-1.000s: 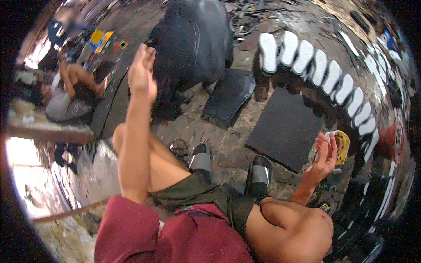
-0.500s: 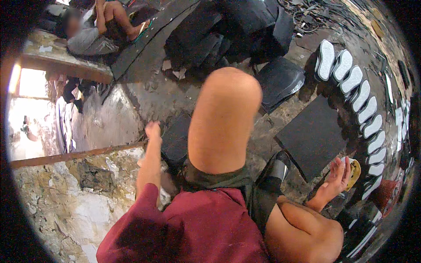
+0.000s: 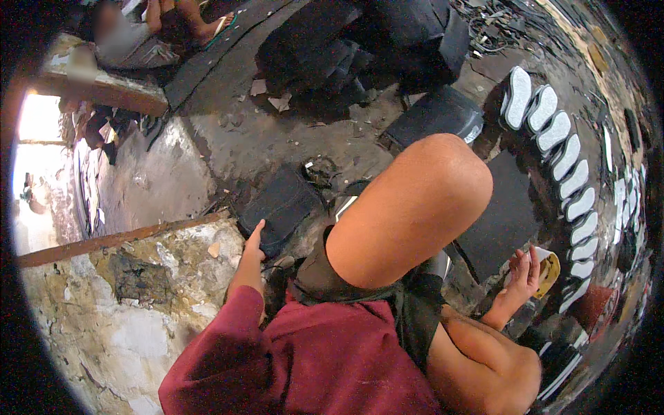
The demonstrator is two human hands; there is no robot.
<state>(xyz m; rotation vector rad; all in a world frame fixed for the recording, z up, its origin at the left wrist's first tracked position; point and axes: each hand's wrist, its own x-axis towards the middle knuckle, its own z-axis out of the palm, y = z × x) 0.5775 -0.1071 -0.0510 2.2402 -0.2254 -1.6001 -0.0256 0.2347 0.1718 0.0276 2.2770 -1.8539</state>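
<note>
My left hand (image 3: 254, 241) is at the lower left edge of a dark, flat, padded-looking slab (image 3: 280, 202) on the floor. A finger stretches along that edge; the other fingers are hard to make out. At the right, my right hand (image 3: 520, 278) is raised beside my bent leg with its fingers extended and somewhat apart. Just behind its fingertips is a yellow and white rounded object (image 3: 548, 274), whose kind I cannot tell. Whether the fingers touch it is unclear. My raised knee (image 3: 429, 200) stands between the two hands.
Pale grey sole-shaped pieces (image 3: 552, 131) stand in a curved row at the right. A black sheet (image 3: 499, 214) lies beside them. Large black sheets (image 3: 401, 41) are heaped ahead. A low, peeling wall (image 3: 124, 311) borders my left. Another person (image 3: 131, 45) sits at the far left.
My left hand has come back toward me, to the dark slab's edge. My raised knee has swung right, uncovering more of the slab. The right hand has shifted slightly left, its fingers closer together.
</note>
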